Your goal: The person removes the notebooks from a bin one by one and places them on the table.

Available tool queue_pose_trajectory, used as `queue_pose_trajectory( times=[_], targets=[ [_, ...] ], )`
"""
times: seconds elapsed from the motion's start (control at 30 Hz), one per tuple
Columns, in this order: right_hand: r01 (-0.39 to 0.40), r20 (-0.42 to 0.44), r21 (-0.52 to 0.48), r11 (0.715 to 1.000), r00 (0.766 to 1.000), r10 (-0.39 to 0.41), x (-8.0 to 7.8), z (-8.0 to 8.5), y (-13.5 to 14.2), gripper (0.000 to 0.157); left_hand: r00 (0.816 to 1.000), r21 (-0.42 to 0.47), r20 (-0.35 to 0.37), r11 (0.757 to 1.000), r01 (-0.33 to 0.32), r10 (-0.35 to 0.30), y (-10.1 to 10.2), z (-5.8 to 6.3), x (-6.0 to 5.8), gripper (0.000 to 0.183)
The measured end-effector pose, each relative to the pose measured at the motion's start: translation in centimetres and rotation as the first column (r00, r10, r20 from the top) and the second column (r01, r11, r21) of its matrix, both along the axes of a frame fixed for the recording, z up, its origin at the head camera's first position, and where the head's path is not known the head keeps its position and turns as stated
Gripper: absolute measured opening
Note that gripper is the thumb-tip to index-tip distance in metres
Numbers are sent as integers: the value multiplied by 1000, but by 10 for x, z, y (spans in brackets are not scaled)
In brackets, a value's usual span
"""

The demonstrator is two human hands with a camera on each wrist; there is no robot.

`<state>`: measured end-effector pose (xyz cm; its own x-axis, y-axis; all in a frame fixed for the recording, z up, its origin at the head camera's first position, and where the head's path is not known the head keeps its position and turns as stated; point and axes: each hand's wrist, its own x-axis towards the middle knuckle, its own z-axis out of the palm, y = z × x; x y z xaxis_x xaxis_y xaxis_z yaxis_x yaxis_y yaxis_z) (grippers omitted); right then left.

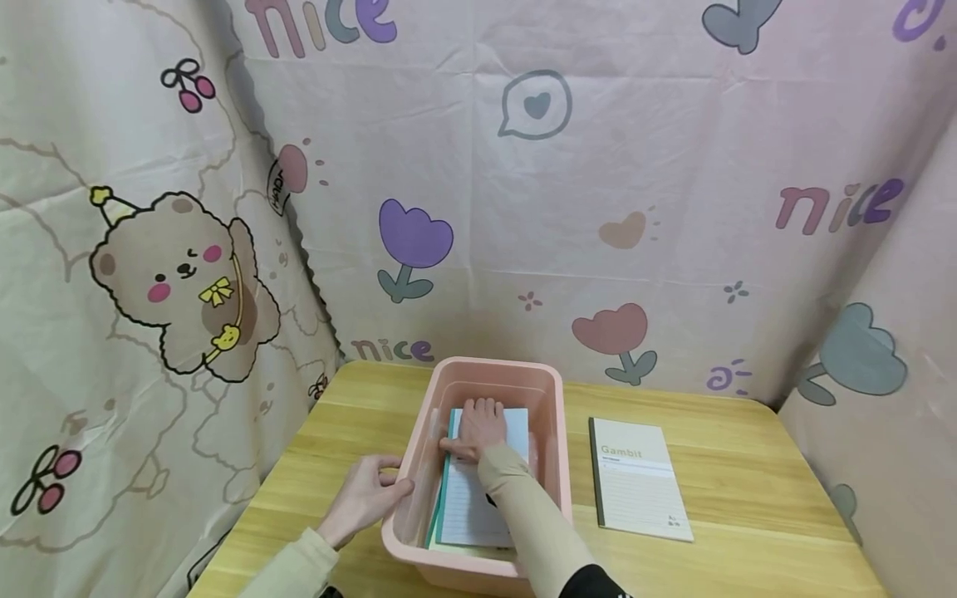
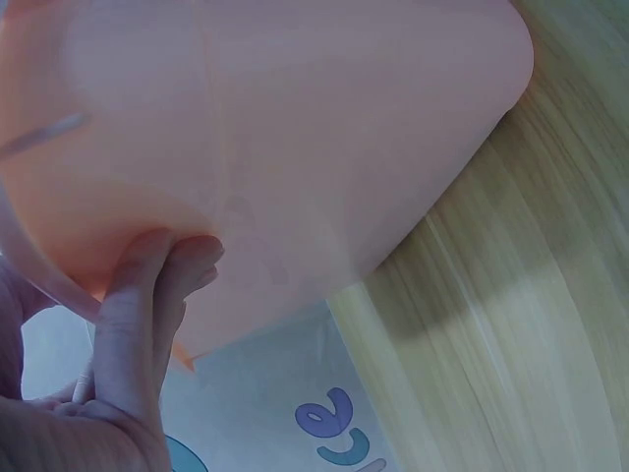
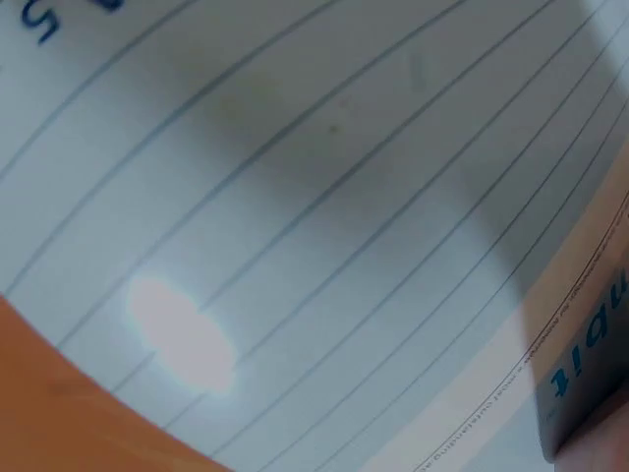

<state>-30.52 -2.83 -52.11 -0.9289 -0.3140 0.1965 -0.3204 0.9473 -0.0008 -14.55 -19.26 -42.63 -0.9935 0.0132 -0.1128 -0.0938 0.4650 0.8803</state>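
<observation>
My left hand (image 1: pixel 368 496) grips the left rim of a pink plastic bin (image 1: pixel 561 432), thumb over the rim and fingers against the outer wall. In the left wrist view two fingers (image 2: pixel 138 305) lie on that wall. Inside the bin my right hand (image 1: pixel 482 428) rests flat on a lined-cover notebook (image 1: pixel 471 515) with a teal spine, fingers straight toward the far end, thumb out at the spine edge. Below that notebook shows the pale green edge of another one (image 1: pixel 456 548). The right wrist view is filled by the notebook's lined cover (image 3: pixel 324 226).
A white Gambit notebook (image 1: pixel 639 477) with a black spine lies on the wooden table (image 1: pixel 755 490), right of the bin. Patterned cloth (image 1: pixel 478 199) hangs behind the table and along both sides.
</observation>
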Motion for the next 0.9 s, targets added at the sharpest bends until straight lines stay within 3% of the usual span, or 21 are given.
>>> queue_pose_trajectory(
  times=[0.43,0.9],
  targets=[
    [-29,23,45,999,999,28,-6,33,6,80,999,-23,4,999,-33,33,3,1,1,43],
    [-39,65,13,999,997,38,-10,91,6,79,999,-18,2,999,-47,47,4,1,0,44]
  ],
)
